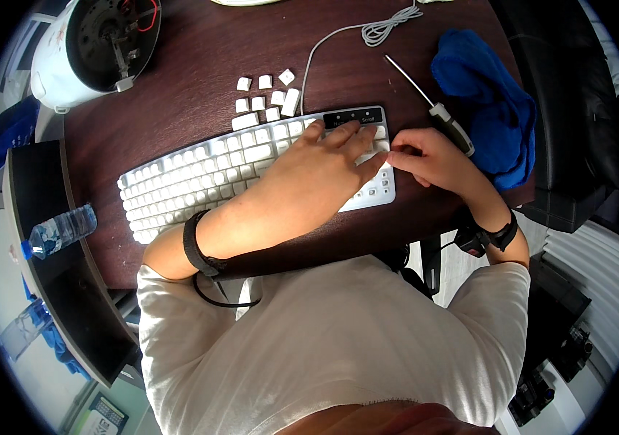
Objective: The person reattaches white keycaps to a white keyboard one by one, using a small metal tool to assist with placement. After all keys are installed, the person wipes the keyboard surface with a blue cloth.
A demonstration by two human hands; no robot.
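A white keyboard lies slightly tilted on the dark wooden table. My left hand reaches across its right part, palm down, fingers spread over the number pad. At the keyboard's right edge, my right hand is curled, thumb and index finger close together beside my left thumb. Whatever those fingertips may hold is hidden. Near the lower right corner, bare key switches show without caps. Several loose white keycaps are scattered just beyond the keyboard's top edge.
A screwdriver and a crumpled blue cloth lie right of the keyboard. Its grey cable runs to a coil at the back. An opened white appliance stands far left. A plastic bottle lies at the left side.
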